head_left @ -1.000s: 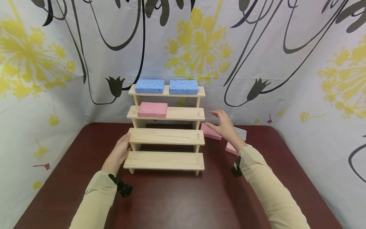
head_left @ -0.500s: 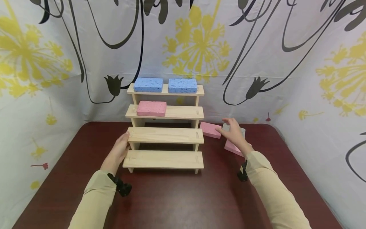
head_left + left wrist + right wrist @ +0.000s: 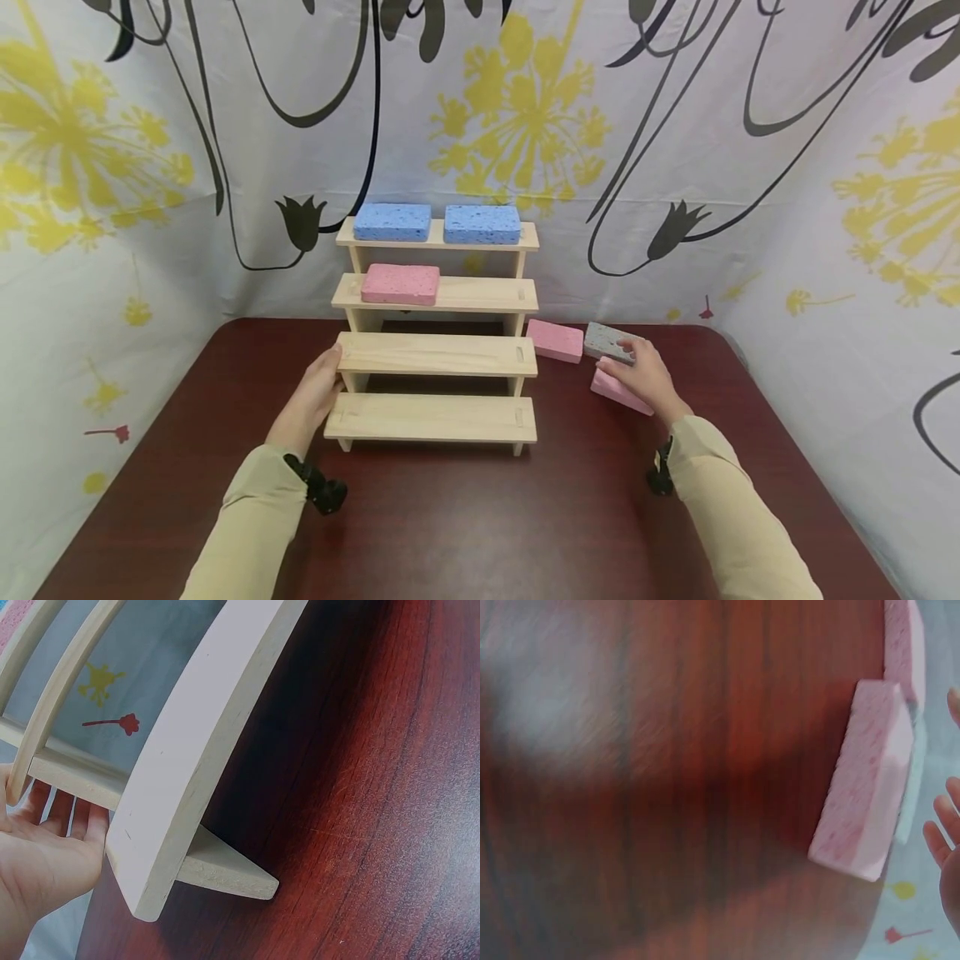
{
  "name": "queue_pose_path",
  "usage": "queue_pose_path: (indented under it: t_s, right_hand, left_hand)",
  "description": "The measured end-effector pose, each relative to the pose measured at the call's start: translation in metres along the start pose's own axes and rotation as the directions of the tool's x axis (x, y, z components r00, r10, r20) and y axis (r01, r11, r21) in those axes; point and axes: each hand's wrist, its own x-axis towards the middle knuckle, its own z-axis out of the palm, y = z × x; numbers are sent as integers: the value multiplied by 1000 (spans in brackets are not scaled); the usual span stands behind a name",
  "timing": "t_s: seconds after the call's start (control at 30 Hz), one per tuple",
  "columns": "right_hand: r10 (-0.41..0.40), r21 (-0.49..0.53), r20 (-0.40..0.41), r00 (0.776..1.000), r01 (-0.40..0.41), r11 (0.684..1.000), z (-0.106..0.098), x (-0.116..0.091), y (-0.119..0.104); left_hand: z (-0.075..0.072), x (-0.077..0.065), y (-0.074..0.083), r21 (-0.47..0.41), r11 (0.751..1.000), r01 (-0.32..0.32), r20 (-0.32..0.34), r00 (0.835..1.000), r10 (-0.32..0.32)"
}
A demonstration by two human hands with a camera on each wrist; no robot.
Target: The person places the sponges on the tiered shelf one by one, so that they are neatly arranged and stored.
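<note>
My left hand grips the left end of a wooden four-step display stand. In the left wrist view its fingers curl behind the stand's side piece. My right hand hovers over a pink sponge on the table, fingers spread and slightly bent, partly covering it. Just behind lies a grey sponge, with another pink sponge beside the stand. The right wrist view has the hand apart from the nearer pink sponge. On the stand, a pink sponge sits on the second step from the top.
Two blue sponges, one left and one right, occupy the top step. The dark red table extends in front. A patterned white cloth rises behind and at both sides.
My right hand has moved right and toward me, from beside the stand to over the nearer pink sponge, uncovering much of the grey one. The left hand keeps its hold on the stand.
</note>
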Motion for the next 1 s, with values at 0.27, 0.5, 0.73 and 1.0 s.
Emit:
queue_pose_path:
  t_s: [0.27,0.5,0.73,1.0]
  right_hand:
    - [-33,-132,0,999,33,991,5,-12,25]
    - [-6,-150,-1,1000,6,989,10,-16,36]
    - [2,-128,7,1000,-1,992,11,-18,36]
    - [10,-177,63,998,1,984,11,-18,36]
  left_hand:
    - [-1,-1,-1,0,1000,-7,-10,1000,7]
    - [0,-2,-1,-11,1000,-8,-21,1000,8]
    - [1,-1,1,-22,1000,-1,-16,1000,1]
    - [1,-2,0,-22,1000,-11,-21,1000,11]
